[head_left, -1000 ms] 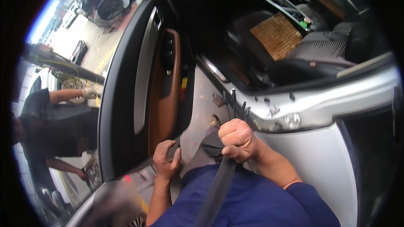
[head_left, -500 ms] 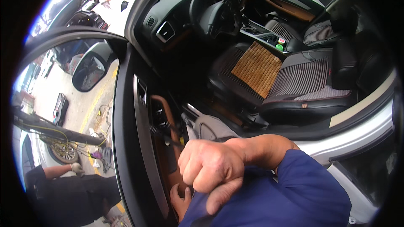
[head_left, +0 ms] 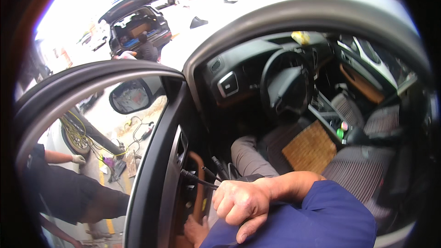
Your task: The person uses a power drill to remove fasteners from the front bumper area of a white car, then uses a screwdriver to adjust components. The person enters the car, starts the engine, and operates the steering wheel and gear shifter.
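My right hand [head_left: 242, 202] is a closed fist in front of my blue sleeve, with its thumb pointing down. Out of the fist run thin black cables, and their plug ends [head_left: 189, 174] stick out toward the open car door. Lower down, my left hand [head_left: 197, 232] rests at the brown inner panel of the door, fingers apart; my sleeve covers part of it. The brown door pull [head_left: 198, 188] curves just above that hand. My leg in grey trousers [head_left: 250, 154] reaches in at the sill of the car.
The steering wheel [head_left: 287, 85] and driver's seat with a woven mat [head_left: 310, 149] lie beyond my arm. Through the door window, a person in dark clothes [head_left: 78, 193], a wheel and yellow hoses show. A dark car [head_left: 138, 27] with raised tailgate stands far left.
My view has swung, so the car interior and door sit farther right and lower. The plug ends beside my right fist show more clearly. Both hands remain near the door.
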A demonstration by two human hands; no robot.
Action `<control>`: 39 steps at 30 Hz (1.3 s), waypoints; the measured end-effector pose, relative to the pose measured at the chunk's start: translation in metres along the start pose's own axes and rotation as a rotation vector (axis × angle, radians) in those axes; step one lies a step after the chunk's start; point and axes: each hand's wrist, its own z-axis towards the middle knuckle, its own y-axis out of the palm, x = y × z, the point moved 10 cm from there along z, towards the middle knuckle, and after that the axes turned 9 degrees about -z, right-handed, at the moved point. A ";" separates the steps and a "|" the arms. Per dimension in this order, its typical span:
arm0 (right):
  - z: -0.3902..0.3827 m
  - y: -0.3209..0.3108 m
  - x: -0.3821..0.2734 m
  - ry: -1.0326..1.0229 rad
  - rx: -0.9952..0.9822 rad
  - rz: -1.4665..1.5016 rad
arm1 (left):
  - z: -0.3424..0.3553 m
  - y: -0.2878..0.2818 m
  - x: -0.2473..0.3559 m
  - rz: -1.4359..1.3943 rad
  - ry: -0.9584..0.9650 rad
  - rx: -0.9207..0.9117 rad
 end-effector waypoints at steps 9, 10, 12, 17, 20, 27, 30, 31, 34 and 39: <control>-0.113 -0.086 0.022 -0.078 -0.407 0.053 | -0.014 0.016 -0.034 0.327 -0.139 0.707; -0.133 -0.072 0.021 -0.116 -0.487 0.109 | -0.013 0.017 -0.063 0.117 -0.350 0.503; -0.195 -0.064 0.022 -0.147 -0.609 0.156 | -0.020 0.008 -0.049 0.284 -0.032 0.800; -0.330 -0.053 -0.006 -0.099 -0.793 -0.033 | -0.003 0.002 -0.043 0.232 -0.270 0.649; -0.329 -0.118 -0.031 -0.161 -0.450 -0.175 | 0.004 -0.004 -0.080 0.220 -0.345 0.549; -0.400 -0.339 -0.042 0.377 0.191 -0.813 | -0.001 -0.008 -0.034 0.197 -0.190 0.569; -0.491 -0.411 -0.042 0.796 0.647 -0.890 | 0.003 -0.014 0.000 0.229 -0.248 0.493; -0.506 -0.425 -0.048 0.756 0.727 -0.937 | 0.000 -0.013 0.014 0.226 -0.245 0.502; -0.558 -0.475 -0.045 0.810 0.963 -0.886 | 0.002 -0.004 0.012 0.212 -0.274 0.495; -0.636 -0.540 -0.001 1.091 1.211 -0.781 | -0.025 0.010 0.034 0.247 -0.281 0.511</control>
